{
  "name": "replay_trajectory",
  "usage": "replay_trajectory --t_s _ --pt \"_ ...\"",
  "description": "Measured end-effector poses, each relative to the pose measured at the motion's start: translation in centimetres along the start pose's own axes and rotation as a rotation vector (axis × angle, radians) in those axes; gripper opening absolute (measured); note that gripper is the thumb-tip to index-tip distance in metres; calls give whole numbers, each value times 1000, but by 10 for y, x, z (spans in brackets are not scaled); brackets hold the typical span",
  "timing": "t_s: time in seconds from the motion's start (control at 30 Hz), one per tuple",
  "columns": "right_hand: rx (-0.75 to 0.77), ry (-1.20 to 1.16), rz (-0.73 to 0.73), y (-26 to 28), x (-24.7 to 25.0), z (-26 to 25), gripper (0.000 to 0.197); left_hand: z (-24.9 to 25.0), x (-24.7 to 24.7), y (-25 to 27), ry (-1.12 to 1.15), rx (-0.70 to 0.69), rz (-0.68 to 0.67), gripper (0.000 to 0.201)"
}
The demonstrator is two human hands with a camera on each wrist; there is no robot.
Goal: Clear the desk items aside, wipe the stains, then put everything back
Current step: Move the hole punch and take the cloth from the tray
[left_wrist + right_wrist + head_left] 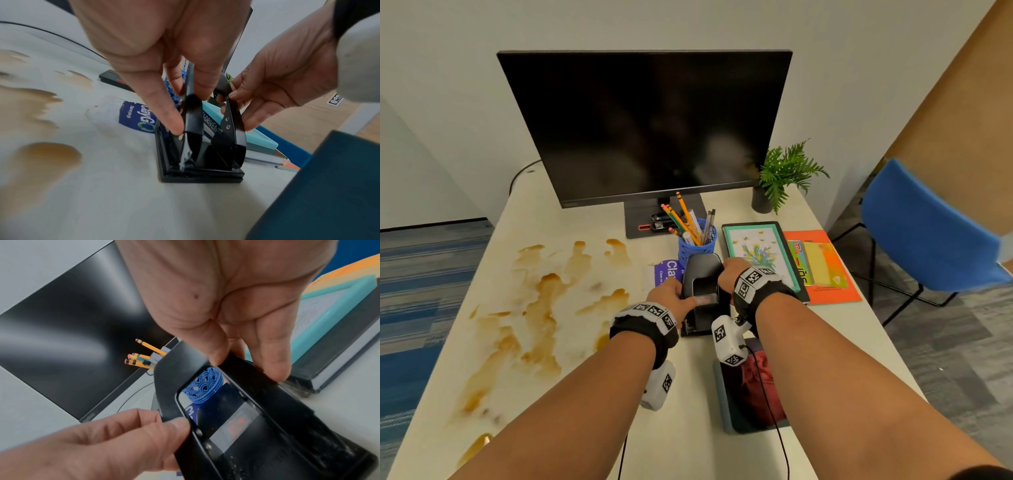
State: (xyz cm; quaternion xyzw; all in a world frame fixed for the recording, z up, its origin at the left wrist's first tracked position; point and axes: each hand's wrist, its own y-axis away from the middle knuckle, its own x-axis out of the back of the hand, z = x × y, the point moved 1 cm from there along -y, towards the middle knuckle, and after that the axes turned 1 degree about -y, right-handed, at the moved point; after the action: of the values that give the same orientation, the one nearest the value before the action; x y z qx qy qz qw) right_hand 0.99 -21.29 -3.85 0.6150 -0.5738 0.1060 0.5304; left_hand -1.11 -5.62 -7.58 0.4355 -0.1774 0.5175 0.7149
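Observation:
A black hole punch (702, 291) (201, 146) (246, 426) stands on the white desk (825, 342), its base seemingly on the surface. My left hand (671, 294) (189, 110) pinches its left side, thumb on the lever's edge. My right hand (729, 274) (246, 363) grips its right side. Brown stains (544, 301) (45, 154) spread over the desk's left half. A purple wipes packet (667, 272) (137, 120) lies just behind the punch, next to a blue pen holder (697, 245) (205, 389) full of pencils.
A monitor (647, 126) stands at the back, a stapler (661, 221) on its base. A potted plant (784, 174), a flower-cover book (756, 250) and an orange folder (828, 267) lie right. A red cloth (756, 387) rests near the front edge. A blue chair (921, 222) stands beyond.

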Motion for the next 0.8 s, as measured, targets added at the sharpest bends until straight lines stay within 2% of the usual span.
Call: replay_trajectory --t_s 0.07,0.17,0.47,0.57,0.67,0.8 --pt "15 61 14 -2 -1 2 27 1 -4 -3 -5 5 1 33" --pt "23 78 13 -2 -1 2 29 3 -4 -8 -48 -8 -9 36" --pt "33 94 34 -3 7 3 31 10 -6 -11 -51 -20 -31 28" --pt "41 91 41 -1 9 5 31 10 -5 -12 -32 4 -55 30" --pt "40 99 44 2 10 6 31 10 -4 -11 90 36 -75 34" --pt "46 55 91 9 12 7 33 14 -2 -4 140 36 -80 50"
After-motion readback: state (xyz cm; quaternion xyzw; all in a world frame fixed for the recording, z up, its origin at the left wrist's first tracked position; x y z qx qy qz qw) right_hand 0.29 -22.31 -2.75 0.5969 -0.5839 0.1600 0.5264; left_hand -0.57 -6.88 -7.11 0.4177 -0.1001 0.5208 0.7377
